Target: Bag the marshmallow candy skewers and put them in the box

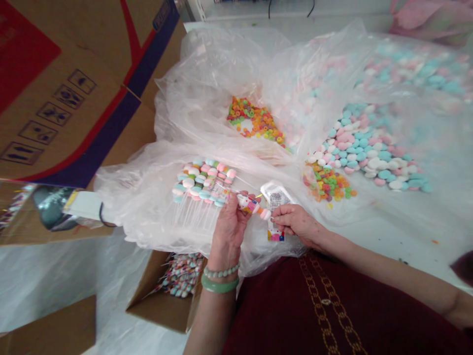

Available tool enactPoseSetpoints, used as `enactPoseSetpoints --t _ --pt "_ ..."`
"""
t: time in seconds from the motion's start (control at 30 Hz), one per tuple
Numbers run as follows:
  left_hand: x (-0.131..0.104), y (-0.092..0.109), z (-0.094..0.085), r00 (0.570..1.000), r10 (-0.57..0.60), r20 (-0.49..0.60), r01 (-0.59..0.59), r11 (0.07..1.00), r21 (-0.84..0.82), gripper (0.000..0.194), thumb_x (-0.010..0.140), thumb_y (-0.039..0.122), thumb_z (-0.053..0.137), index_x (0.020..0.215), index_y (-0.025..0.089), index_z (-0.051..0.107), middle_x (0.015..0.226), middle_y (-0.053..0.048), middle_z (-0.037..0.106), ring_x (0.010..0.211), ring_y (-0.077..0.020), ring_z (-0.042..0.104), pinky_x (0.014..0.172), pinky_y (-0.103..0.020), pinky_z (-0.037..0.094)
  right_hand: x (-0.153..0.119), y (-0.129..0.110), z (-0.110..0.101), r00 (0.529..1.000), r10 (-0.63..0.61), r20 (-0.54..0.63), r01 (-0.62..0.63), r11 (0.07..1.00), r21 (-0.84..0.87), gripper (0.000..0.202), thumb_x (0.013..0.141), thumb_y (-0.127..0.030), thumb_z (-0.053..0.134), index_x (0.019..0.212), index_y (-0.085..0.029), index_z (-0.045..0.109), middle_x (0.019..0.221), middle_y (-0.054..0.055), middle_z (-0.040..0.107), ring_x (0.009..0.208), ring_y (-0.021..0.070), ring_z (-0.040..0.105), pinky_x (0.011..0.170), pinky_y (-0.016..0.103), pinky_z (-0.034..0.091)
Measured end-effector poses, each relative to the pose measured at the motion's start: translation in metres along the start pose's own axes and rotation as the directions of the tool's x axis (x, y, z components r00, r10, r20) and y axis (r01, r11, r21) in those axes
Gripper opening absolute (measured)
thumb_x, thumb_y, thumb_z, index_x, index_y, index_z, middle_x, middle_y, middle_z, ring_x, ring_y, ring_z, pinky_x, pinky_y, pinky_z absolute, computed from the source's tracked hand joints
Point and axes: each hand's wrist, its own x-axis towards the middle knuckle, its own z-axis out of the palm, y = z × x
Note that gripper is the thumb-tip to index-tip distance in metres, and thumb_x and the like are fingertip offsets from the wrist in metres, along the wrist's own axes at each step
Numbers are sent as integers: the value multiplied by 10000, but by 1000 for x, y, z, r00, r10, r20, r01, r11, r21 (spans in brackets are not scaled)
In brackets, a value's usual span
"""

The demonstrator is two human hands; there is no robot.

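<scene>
Center of frame, left fingers point(232, 207) pinch the wrapper point(248, 203), right fingers point(284, 217) pinch the candy skewer's point(264, 214) end; straight and gentle works best imo.

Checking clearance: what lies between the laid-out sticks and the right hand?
The left hand, the candy it holds, and part of the white pack, in the head view.

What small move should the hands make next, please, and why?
Probably the right hand should gently push the marshmallow skewer deeper into the printed wrapper: the pale end piece sticks out, the right hand's fingers are at that end, and the left hand holds the wrapper.
</scene>
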Motion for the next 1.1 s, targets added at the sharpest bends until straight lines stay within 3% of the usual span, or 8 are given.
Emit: enactPoseSetpoints --t 0.2,0.33,0.43,0.63,0.73,0.9,0.97,1.1 --pt "-4 -7 5 996 77 36 -80 992 99 330 712 379 778 848 104 658 801 -77 686 758 -192 673 678 -264 548 0 -4 5 1000 -1 -6 2 996 86 179 643 -281 682 686 -134 592 486 -32 501 377 38 308 375 188 127" --pt "-4 -11 7 996 -93 11 93 996 -6 276 870 366 612 838 94 643 780 -95 681 735 -194 677 675 -281 561 -2 -9 4 984 29 176 -66 976 206 181 666 -270 689 716 -137 576 478 -60 474 344 17 218 356 191 70" --pt "-2 -9 5 978 -208 -27 205 975 -89 333 939 379 491 840 93 629 812 -110 677 767 -204 677 707 -312 571 -2 -10 -1 986 57 154 -88 976 201 189 661 -268 697 707 -134 573 464 -66 462 334 13 207 349 191 62" --pt "2 -1 4 990 -60 -129 48 994 -99 99 903 145 528 878 108 616 819 -70 667 773 -160 658 750 -278 560 0 -6 -7 995 24 101 -30 998 55 194 701 -313 659 753 -139 592 522 -40 506 368 40 281 365 196 136" --pt "5 0 5 990 6 -141 -20 995 -99 90 866 69 532 844 105 612 795 -62 663 756 -164 657 757 -285 558 0 -5 -8 989 -142 45 148 971 -190 97 718 -255 613 751 -167 588 600 -33 533 474 76 397 452 200 277" --pt "6 -3 4 992 31 -120 -44 993 -106 40 816 80 602 834 108 624 792 -60 661 769 -174 655 776 -302 551 -6 -7 -9 855 -518 -22 377 649 -661 70 750 -174 580 708 -196 631 792 7 608 790 157 534 700 264 378" --pt "6 -4 5 993 64 -97 -74 991 -110 53 793 91 642 839 112 629 811 -56 665 781 -169 653 789 -299 547 -7 -7 -8 903 -426 -57 323 759 -565 75 753 -187 577 694 -191 623 688 -7 573 673 135 513 620 246 371" --pt "4 -4 6 997 58 -56 -63 993 -104 108 775 118 678 874 117 634 839 -56 669 790 -172 655 777 -295 550 -3 -8 -5 998 -38 52 37 999 21 91 719 -219 641 702 -156 578 497 -62 423 416 63 318 410 186 233"
